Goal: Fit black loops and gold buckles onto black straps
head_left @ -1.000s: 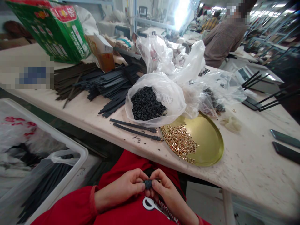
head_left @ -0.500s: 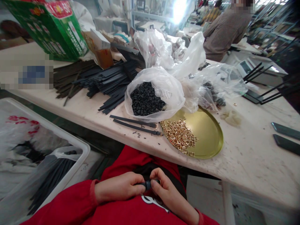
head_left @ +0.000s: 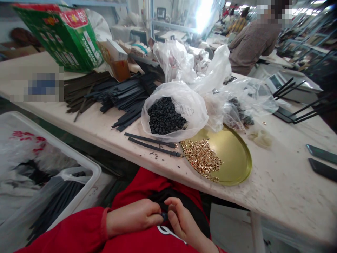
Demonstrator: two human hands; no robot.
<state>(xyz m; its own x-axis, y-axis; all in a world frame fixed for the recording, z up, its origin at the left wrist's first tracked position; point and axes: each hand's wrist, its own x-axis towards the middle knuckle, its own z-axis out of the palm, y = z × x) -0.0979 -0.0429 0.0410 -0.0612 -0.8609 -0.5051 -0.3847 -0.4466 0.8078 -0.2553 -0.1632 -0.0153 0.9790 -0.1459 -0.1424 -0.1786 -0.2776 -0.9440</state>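
Observation:
Low in front of my body, my left hand (head_left: 135,216) is closed with thumb and forefinger pinching a dark strap (head_left: 164,216). Only a short piece of the strap shows between the hands. My right hand (head_left: 181,219) curls around the strap's other end, which its fingers hide. On the table ahead lie two dark straps (head_left: 150,147) with small gold buckles at their right ends. Beside them a round gold tray (head_left: 237,160) bears a heap of gold buckles (head_left: 202,158). An open plastic bag (head_left: 196,121) behind holds many small black loops (head_left: 165,116).
Loose dark straps (head_left: 123,93) are piled at the back left, near a green box (head_left: 63,38). A white bin (head_left: 97,170) with bagged straps stands at my left. Two dark flat objects (head_left: 322,168) lie at the right. A person (head_left: 254,42) is farther back.
The view has tilted up slightly. My right hand has turned over the strap's end, and less of the strap shows between my hands.

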